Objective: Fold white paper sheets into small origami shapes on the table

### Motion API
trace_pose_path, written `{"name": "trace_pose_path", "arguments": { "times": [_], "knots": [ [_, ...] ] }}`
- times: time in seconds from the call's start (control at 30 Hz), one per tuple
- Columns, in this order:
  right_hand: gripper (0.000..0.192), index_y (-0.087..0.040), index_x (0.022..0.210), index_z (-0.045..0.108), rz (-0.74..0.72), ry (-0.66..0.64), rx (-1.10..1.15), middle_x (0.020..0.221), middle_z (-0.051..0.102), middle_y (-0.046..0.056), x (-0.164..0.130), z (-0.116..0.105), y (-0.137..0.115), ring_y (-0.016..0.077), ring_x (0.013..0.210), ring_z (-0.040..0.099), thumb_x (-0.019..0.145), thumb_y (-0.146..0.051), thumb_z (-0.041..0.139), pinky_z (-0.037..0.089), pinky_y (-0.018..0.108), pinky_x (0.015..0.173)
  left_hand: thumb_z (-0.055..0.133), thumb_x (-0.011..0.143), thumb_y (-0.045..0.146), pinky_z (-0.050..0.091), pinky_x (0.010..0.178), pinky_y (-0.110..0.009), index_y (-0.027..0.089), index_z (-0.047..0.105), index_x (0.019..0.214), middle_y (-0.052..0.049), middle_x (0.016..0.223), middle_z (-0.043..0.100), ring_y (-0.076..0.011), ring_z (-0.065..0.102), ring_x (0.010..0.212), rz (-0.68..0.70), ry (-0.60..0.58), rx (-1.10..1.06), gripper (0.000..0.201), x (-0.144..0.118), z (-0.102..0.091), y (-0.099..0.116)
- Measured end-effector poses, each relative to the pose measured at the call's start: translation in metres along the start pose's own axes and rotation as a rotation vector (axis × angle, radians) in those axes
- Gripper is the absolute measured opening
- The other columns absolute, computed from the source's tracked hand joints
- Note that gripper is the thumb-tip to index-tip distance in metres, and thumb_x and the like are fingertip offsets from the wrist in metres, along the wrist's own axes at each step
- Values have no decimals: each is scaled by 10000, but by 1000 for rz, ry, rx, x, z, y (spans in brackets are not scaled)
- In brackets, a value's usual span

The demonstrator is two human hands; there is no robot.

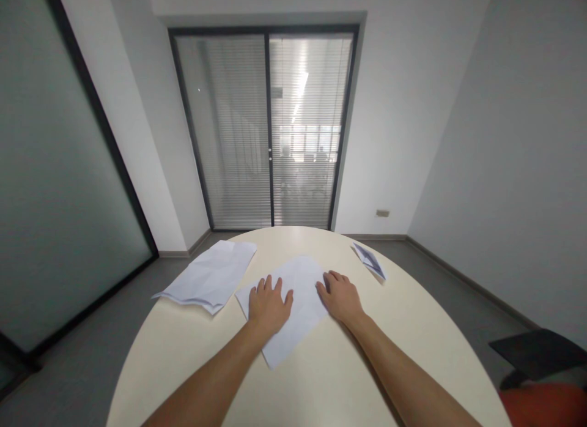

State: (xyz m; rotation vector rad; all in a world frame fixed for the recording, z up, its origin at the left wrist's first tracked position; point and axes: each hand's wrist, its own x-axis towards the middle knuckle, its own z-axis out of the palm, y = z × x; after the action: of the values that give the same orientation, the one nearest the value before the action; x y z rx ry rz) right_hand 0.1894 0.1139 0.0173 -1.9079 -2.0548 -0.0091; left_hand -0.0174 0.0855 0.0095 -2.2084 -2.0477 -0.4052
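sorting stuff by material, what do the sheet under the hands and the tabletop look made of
Sheet: thin white matte paper, judging by its creases and flat lie. Round table: smooth cream top with a soft sheen, probably laminate or painted board; the picture cannot settle which.

I see a round cream table (321, 384); beyond it, a dark-framed sliding glass door (268, 130) with lowered blinds; white walls flank the door; grey floor (92, 366) surrounds the table; a dark chair (536, 353) stands right of the table.

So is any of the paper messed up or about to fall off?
Yes. The paper stack on the left hangs over the table edge, with loose, uneven sheets. A folded paper sits right at the far right edge. The sheet under the hands, left and right, lies askew.
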Motion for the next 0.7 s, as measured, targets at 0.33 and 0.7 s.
{"name": "trace_pose_path", "arguments": {
  "times": [0.33, 0.7],
  "knots": [
    [485, -146, 1323, 552, 56, 49, 125, 1298, 625, 156, 7, 2, 17, 306, 1192, 558, 881, -345, 539, 422, 399, 985, 318, 991, 470, 361, 1064, -500, 192, 552, 1385, -151, 1454, 511, -343, 455, 1318, 27, 48, -14, 536, -1, 0, -3],
    [327, -161, 992, 709, 168, 391, 688, 987, 734, 112, 23, -6, 47, 276, 919, 662, 829, -366, 514, 485, 393, 860, 282, 1014, 457, 286, 1148, -502, 185, 525, 1407, -122, 1469, 509, -306, 429, 1374, 58, 128, -125, 536, 3, -2, -5]
  ]
}}
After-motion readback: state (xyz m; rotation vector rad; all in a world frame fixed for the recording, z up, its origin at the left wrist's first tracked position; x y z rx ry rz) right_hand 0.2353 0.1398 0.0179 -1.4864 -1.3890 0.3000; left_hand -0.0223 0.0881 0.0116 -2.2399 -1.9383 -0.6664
